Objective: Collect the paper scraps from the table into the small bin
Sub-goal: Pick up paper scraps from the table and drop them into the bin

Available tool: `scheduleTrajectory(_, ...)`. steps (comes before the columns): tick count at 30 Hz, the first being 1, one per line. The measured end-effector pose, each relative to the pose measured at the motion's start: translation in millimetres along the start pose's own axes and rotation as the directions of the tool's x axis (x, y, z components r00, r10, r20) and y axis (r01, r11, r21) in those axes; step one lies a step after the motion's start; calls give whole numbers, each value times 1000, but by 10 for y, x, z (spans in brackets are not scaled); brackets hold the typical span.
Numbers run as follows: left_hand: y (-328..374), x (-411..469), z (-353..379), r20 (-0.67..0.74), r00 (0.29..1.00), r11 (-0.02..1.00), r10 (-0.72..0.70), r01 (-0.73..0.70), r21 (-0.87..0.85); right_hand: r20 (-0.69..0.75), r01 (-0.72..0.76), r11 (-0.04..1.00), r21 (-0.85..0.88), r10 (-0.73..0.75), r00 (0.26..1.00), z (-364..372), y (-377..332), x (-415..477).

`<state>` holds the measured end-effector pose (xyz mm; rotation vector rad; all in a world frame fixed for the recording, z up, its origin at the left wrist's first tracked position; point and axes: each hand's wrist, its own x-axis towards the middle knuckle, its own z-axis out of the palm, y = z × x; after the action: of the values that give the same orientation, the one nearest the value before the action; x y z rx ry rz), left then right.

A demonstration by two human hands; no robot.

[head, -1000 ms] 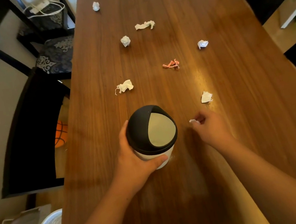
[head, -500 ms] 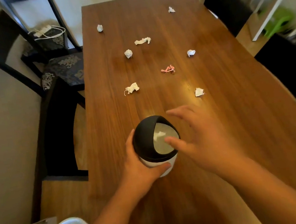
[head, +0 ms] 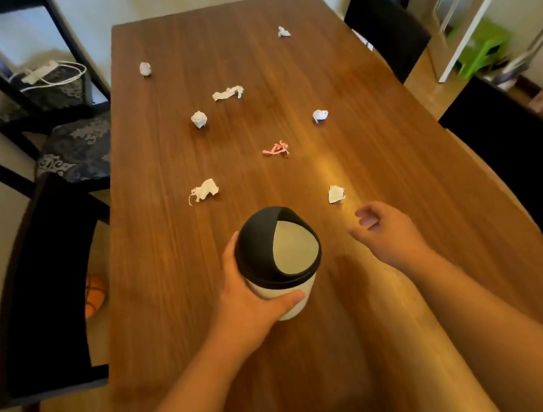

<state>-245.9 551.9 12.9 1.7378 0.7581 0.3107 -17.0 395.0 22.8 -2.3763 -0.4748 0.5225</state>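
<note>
My left hand (head: 241, 299) is wrapped around the bin (head: 279, 262), thumb across its white body near the base, fingers round the far side; the bin stands upright on the table (head: 395, 161), near my edge and a little left of centre, its black dome lid on and the grey flap facing up. My right hand (head: 388, 235) hovers just right of the bin, apart from it, fingers loosely curled and holding nothing that I can see. The closest scrap (head: 336, 194) lies flat on the wood just beyond those fingertips, not touching them. Further out I see a torn white piece (head: 205, 190) to the left, a pink twist (head: 275, 149) in the middle, a white ball (head: 320, 115) to the right, another ball (head: 199, 119) and a long crumple (head: 228, 93) beyond, and two small wads (head: 145, 68) (head: 283, 32) near the far end. Dark chairs (head: 385, 28) stand along both sides
</note>
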Motion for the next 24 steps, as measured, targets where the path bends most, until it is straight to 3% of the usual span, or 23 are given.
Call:
scheduleTrajectory(12,115,864,629,-104,993,997,-54,58,42,33,114,947,-300,-109,993,373,325,1320)
scheduleTrajectory(24,-22,489,603,-65,992,992,-110,113,47,132,184,930,-317,-149,980,591,455,1154)
